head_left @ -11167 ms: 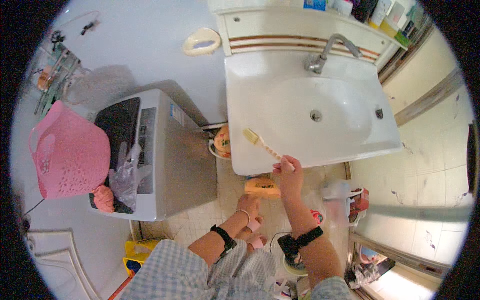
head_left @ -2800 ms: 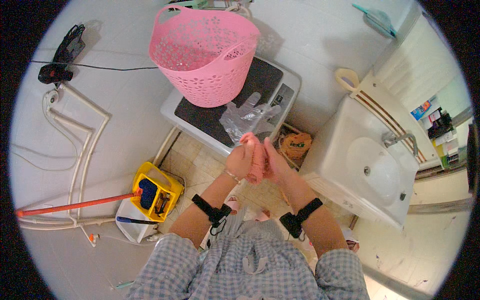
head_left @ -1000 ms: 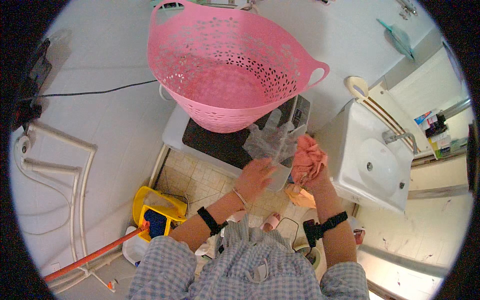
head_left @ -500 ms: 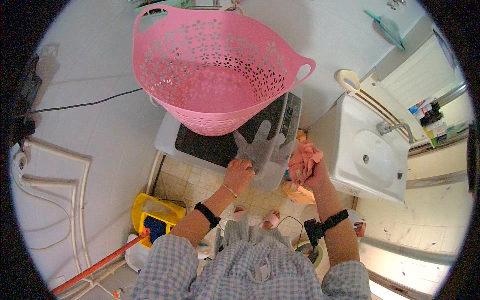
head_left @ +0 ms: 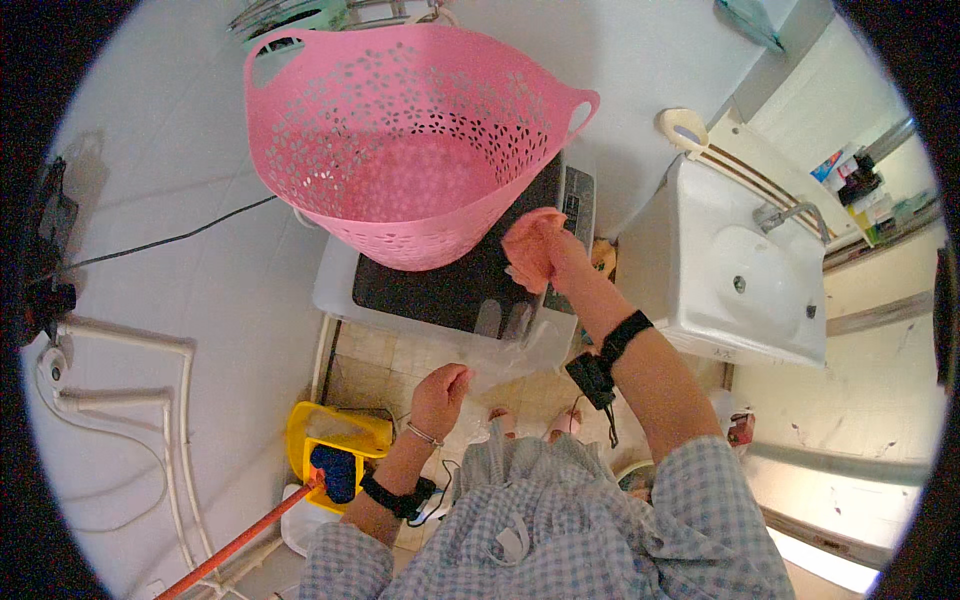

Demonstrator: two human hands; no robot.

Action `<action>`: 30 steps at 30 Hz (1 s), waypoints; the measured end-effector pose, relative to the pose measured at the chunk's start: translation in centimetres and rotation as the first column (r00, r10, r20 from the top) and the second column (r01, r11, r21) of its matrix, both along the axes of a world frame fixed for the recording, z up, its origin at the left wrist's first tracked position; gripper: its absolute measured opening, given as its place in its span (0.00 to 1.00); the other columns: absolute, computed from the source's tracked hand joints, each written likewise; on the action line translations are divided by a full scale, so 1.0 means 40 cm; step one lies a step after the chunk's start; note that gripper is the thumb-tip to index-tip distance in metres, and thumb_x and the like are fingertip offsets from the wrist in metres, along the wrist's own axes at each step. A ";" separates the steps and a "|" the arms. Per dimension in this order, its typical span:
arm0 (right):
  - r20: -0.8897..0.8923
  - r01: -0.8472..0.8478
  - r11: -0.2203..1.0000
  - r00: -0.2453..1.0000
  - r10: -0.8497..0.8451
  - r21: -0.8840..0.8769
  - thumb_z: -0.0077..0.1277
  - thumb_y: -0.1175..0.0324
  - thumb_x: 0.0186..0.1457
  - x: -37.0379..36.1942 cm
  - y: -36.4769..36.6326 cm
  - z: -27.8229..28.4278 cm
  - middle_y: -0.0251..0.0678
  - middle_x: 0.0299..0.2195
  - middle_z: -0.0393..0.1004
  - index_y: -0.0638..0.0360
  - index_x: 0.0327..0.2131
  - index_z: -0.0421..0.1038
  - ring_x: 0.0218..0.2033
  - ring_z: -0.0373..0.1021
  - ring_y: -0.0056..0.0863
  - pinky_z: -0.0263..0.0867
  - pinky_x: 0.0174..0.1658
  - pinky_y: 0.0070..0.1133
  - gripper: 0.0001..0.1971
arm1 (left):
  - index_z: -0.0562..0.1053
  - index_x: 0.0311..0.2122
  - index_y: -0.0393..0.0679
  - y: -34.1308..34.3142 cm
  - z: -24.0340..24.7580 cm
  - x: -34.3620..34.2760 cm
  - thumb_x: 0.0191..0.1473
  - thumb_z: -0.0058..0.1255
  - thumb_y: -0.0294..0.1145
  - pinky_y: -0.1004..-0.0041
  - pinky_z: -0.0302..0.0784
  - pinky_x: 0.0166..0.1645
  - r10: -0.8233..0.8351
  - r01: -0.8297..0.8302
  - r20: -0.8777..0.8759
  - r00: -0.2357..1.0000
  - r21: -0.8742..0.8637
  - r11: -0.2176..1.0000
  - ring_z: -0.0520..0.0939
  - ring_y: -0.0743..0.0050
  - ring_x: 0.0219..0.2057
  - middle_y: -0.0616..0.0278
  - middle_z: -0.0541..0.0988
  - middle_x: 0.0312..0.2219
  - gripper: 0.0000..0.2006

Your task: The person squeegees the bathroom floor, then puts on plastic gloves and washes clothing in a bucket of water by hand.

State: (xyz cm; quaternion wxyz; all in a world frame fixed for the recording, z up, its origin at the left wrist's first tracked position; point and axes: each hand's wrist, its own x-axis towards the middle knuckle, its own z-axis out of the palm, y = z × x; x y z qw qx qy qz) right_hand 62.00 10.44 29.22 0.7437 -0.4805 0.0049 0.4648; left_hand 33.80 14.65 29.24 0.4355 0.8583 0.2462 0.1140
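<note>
My right hand point(head_left: 568, 262) is closed round a crumpled salmon-pink cloth point(head_left: 532, 243), above the right side of a washing machine's dark lid point(head_left: 420, 298). The cloth hides part of the lid and most of my fingers. My left hand point(head_left: 440, 396) is closed in front of the machine, low and to the left. From its thumb side a clear plastic glove point(head_left: 505, 335) stretches toward the machine's front edge, its fingers pointing away from me. A big pink laundry basket point(head_left: 430, 235) with flower-shaped holes rests on the lid, left of the cloth.
A white washbasin point(head_left: 745, 270) with a tap stands at the right. A yellow mop bucket point(head_left: 345, 430) with a red-handled mop point(head_left: 250, 535) is on the floor at lower left. White pipes point(head_left: 185, 450) run along the left wall, and a black cable point(head_left: 170, 243) crosses it.
My right hand has carried the cloth up and left, from beside the machine to over its lid. My left hand has drawn back toward me, pulling the glove's cuff along.
</note>
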 end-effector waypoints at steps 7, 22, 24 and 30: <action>0.559 0.003 0.787 0.705 0.436 -0.617 0.43 0.62 0.49 -0.033 -0.033 0.011 0.32 0.31 0.66 0.60 0.44 0.60 0.33 0.61 0.19 0.58 0.35 0.18 0.19 | 0.68 0.30 0.38 -0.036 0.029 0.025 0.46 0.43 0.29 0.75 0.67 0.27 -0.034 0.037 0.015 0.999 -0.337 0.941 0.72 0.72 0.21 0.59 0.72 0.22 0.07; 0.202 -0.202 0.882 0.929 0.310 -0.425 0.46 0.60 0.48 -0.216 -0.579 0.040 0.28 0.22 0.69 0.60 0.29 0.70 0.23 0.64 0.16 0.60 0.28 0.13 0.13 | 0.69 0.26 0.40 -0.295 -0.004 0.271 0.40 0.52 0.28 0.80 0.68 0.26 -0.224 0.211 0.006 0.975 -0.367 0.906 0.70 0.81 0.20 0.66 0.71 0.18 0.06; 0.212 -0.159 0.858 0.932 0.294 -0.489 0.45 0.60 0.48 -0.219 -0.630 -0.019 0.27 0.22 0.69 0.59 0.29 0.70 0.23 0.63 0.15 0.60 0.29 0.13 0.12 | 0.69 0.28 0.40 -0.359 -0.012 0.299 0.39 0.53 0.27 0.79 0.69 0.28 -0.283 0.263 0.015 0.959 -0.422 0.868 0.72 0.80 0.21 0.66 0.72 0.19 0.08; 0.151 0.172 0.895 0.981 -0.119 -0.411 0.47 0.61 0.47 -0.244 -0.806 -0.131 0.27 0.21 0.68 0.58 0.28 0.69 0.23 0.63 0.15 0.61 0.28 0.15 0.11 | 0.68 0.33 0.42 -0.516 -0.082 0.324 0.37 0.54 0.25 0.79 0.70 0.30 -0.463 0.424 -0.002 0.886 -0.398 0.813 0.73 0.80 0.23 0.66 0.72 0.20 0.13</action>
